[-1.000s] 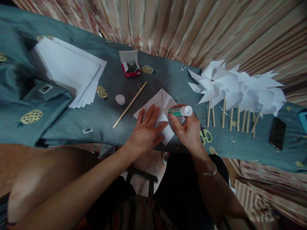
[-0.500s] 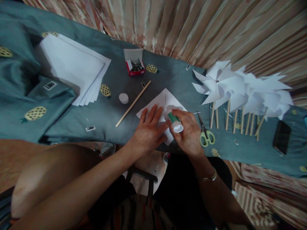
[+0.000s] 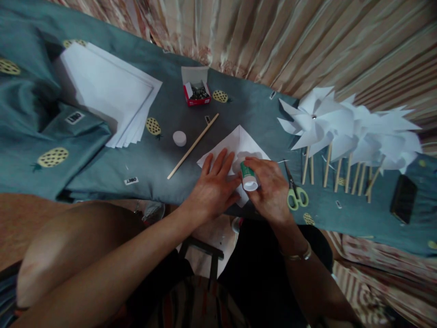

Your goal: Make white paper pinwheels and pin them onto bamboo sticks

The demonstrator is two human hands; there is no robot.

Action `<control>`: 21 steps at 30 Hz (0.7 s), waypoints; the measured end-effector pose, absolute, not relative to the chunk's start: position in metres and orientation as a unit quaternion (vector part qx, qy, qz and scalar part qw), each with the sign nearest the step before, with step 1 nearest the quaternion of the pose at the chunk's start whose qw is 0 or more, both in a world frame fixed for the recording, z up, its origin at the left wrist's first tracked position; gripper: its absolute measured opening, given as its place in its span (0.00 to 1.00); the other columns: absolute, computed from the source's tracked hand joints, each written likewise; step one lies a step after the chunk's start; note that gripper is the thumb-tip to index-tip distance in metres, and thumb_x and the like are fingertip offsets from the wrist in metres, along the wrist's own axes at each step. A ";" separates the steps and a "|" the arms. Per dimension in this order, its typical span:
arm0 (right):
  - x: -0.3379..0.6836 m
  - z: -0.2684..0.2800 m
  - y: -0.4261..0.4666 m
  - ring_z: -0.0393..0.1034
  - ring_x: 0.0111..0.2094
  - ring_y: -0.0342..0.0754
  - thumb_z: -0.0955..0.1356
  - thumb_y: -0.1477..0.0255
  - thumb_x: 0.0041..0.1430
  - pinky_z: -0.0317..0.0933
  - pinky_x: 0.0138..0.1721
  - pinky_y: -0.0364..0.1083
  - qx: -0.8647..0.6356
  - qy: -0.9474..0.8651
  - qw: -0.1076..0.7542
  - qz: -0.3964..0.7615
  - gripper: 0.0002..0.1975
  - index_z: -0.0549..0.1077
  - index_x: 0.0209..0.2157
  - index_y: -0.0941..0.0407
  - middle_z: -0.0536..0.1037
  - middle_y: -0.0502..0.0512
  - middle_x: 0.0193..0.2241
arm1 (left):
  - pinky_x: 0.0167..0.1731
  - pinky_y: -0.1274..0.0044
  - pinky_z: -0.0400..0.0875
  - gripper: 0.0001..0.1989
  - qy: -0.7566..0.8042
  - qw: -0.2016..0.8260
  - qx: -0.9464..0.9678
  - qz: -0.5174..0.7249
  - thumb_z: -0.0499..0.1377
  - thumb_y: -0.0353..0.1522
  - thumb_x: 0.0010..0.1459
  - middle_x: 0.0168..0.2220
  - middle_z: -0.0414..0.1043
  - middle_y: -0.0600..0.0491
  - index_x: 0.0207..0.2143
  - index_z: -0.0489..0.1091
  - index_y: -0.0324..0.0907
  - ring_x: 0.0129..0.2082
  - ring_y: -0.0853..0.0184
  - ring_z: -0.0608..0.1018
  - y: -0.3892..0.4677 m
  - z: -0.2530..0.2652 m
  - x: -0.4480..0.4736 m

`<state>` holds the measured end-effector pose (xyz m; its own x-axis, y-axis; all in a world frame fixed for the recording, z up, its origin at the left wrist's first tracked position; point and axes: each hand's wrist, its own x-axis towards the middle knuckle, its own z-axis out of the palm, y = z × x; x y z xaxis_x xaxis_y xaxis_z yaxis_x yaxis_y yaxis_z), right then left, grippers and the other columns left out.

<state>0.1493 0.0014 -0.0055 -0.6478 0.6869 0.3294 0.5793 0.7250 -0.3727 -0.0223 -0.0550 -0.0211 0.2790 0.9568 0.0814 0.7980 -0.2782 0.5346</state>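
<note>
A white square of paper [image 3: 227,142] with crease lines lies on the cloth, turned like a diamond. My left hand [image 3: 215,184] rests flat on its near left part, fingers spread. In my right hand [image 3: 271,189] is a green and white glue stick [image 3: 248,175], tilted, with its lower tip down at the paper; the exact contact spot is hidden. The glue stick's round white cap [image 3: 179,138] stands to the left. Between cap and paper lies a thin wooden stick [image 3: 193,146]. Green-handled scissors [image 3: 297,196] are just right of my right hand.
Sheets of white paper [image 3: 105,86] are stacked at the left. An open red box [image 3: 197,95] of small metal pieces stands at the back. Several paper pinwheels [image 3: 327,118] on wooden sticks lie at the right, near a dark phone [image 3: 403,198]. Pineapple-patterned cloth [image 3: 143,157] covers the table.
The whole view has shifted slightly. My right hand keeps the glue stick on nearly the same part of the paper, its tilt a little different. My left hand stays in place.
</note>
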 end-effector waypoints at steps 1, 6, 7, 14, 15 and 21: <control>0.149 -0.005 0.002 0.71 0.53 0.57 0.62 0.73 0.66 0.66 0.54 0.59 -0.353 -0.899 0.230 0.119 0.17 0.69 0.55 0.52 0.78 0.60 0.52 | 0.64 0.45 0.48 0.17 0.566 0.200 0.774 0.198 0.63 0.34 0.58 0.68 0.53 0.37 0.49 0.74 0.40 0.69 0.41 0.52 -0.055 -0.021 -0.022; 0.148 -0.005 0.004 0.71 0.52 0.56 0.63 0.71 0.67 0.66 0.53 0.58 -0.366 -0.892 0.230 0.131 0.17 0.69 0.55 0.50 0.79 0.57 0.51 | 0.65 0.46 0.46 0.19 0.566 0.201 0.776 0.193 0.63 0.36 0.58 0.69 0.52 0.36 0.51 0.73 0.40 0.69 0.40 0.50 -0.055 -0.023 -0.022; 0.147 -0.005 0.004 0.72 0.51 0.56 0.63 0.71 0.67 0.67 0.53 0.58 -0.370 -0.891 0.229 0.132 0.17 0.69 0.55 0.50 0.79 0.57 0.50 | 0.65 0.46 0.45 0.19 0.566 0.200 0.776 0.193 0.63 0.36 0.58 0.69 0.52 0.35 0.51 0.73 0.39 0.69 0.40 0.50 -0.055 -0.024 -0.022; 0.146 -0.005 0.005 0.72 0.49 0.55 0.63 0.69 0.68 0.68 0.51 0.57 -0.380 -0.883 0.235 0.142 0.16 0.69 0.55 0.50 0.79 0.56 0.48 | 0.64 0.46 0.45 0.19 0.566 0.195 0.775 0.204 0.63 0.36 0.58 0.69 0.52 0.38 0.52 0.72 0.41 0.70 0.41 0.50 -0.056 -0.027 -0.021; 0.146 -0.005 0.005 0.72 0.49 0.55 0.63 0.69 0.67 0.68 0.51 0.57 -0.380 -0.883 0.236 0.143 0.16 0.69 0.55 0.50 0.79 0.56 0.48 | 0.64 0.46 0.45 0.19 0.566 0.195 0.775 0.203 0.63 0.36 0.58 0.69 0.52 0.38 0.52 0.72 0.41 0.70 0.41 0.50 -0.055 -0.027 -0.021; 0.143 -0.003 0.005 0.72 0.48 0.55 0.65 0.68 0.67 0.68 0.50 0.56 -0.398 -0.877 0.229 0.140 0.14 0.71 0.53 0.50 0.80 0.55 0.46 | 0.65 0.46 0.45 0.20 0.568 0.203 0.773 0.195 0.63 0.37 0.59 0.69 0.52 0.39 0.53 0.72 0.43 0.70 0.41 0.50 -0.054 -0.026 -0.021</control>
<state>0.1430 0.0053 -0.0026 -0.5779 0.7628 0.2900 0.6345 0.6435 -0.4283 -0.0205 -0.0545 -0.0258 0.2787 0.9577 0.0709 0.7994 -0.2723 0.5355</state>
